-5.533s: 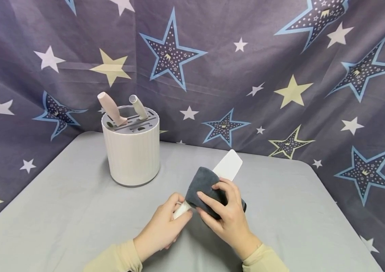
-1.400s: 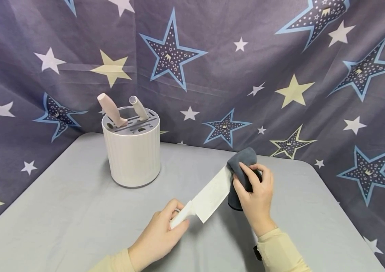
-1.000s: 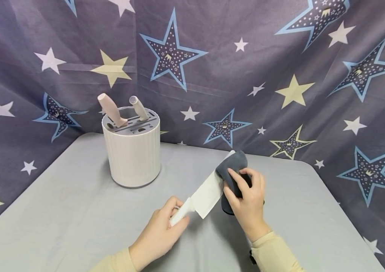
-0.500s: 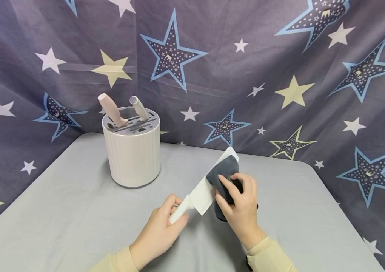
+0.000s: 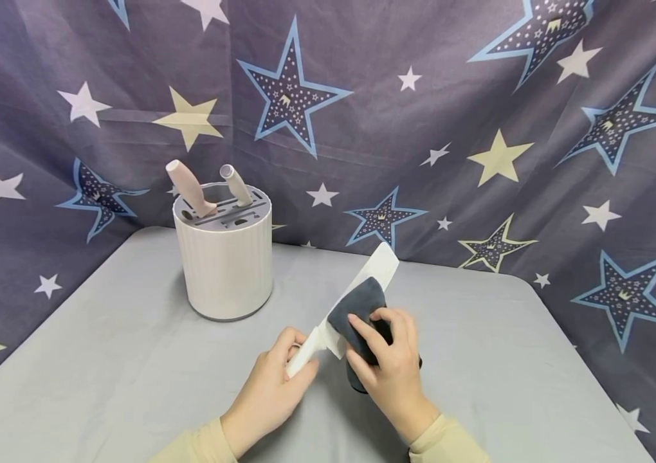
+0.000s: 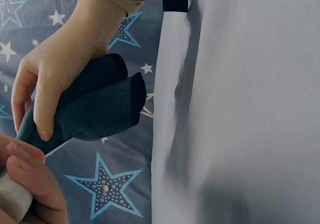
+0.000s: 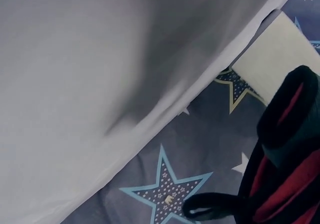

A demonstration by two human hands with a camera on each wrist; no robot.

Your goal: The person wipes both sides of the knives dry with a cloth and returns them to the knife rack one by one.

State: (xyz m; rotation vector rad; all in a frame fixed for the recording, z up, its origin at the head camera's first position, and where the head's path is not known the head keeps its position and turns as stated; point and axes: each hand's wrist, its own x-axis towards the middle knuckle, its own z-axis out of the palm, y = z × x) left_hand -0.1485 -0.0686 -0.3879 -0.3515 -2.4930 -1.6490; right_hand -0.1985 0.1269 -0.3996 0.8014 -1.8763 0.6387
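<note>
In the head view my left hand (image 5: 270, 386) grips the white handle (image 5: 305, 354) of a broad kitchen knife, its pale blade (image 5: 382, 260) slanting up and away to the right. My right hand (image 5: 394, 370) holds a folded dark grey cloth (image 5: 357, 308) against the blade, covering its middle and part near the handle. The far end of the blade sticks out beyond the cloth. In the left wrist view the cloth (image 6: 100, 107) hangs in thick folds from the right fingers. The right wrist view shows the cloth's red inner layers (image 7: 295, 184) and a hanging loop (image 7: 212, 204).
A white round knife block (image 5: 224, 270) stands at the back left of the grey-covered table (image 5: 131, 360). A pink handle (image 5: 189, 186) and a cream handle (image 5: 236, 184) rise from its slots. Star-patterned fabric (image 5: 363, 161) hangs behind the table.
Since 1.4 seconds ago the right hand has slid the cloth from the blade's far end down toward the handle, uncovering the tip. The left hand keeps its grip, the knife shifting slightly.
</note>
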